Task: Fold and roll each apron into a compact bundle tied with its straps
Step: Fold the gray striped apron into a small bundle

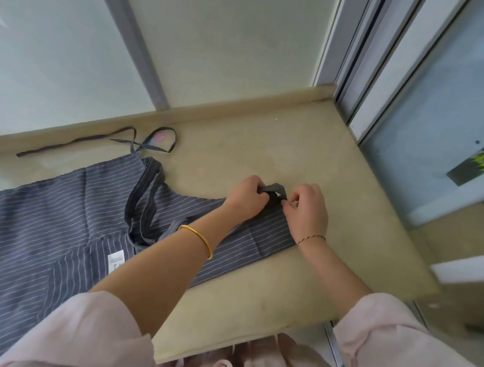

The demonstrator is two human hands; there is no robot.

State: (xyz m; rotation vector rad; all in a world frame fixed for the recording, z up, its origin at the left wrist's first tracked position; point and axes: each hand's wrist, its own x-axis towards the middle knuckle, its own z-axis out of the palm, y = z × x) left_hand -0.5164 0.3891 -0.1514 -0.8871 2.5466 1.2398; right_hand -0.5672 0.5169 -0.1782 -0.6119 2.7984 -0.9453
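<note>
A grey apron (pixel 41 224) with thin white stripes lies spread flat on a beige counter (pixel 254 301), reaching from the left edge to the middle. Its neck loop (pixel 142 204) lies folded back on the cloth. One long strap (pixel 74 141) trails along the back ledge. At the apron's right end, my left hand (pixel 245 195) and my right hand (pixel 305 209) pinch a bunched strap (pixel 274 189) between them, fingers closed on it. A white label (pixel 115 263) shows near my left forearm.
A raised ledge (pixel 212 110) runs along the back of the counter, below frosted panels. Sliding window frames (pixel 361 76) stand at the right. The counter's front edge (pixel 220 354) is close to my body. Bare counter lies behind and to the right of my hands.
</note>
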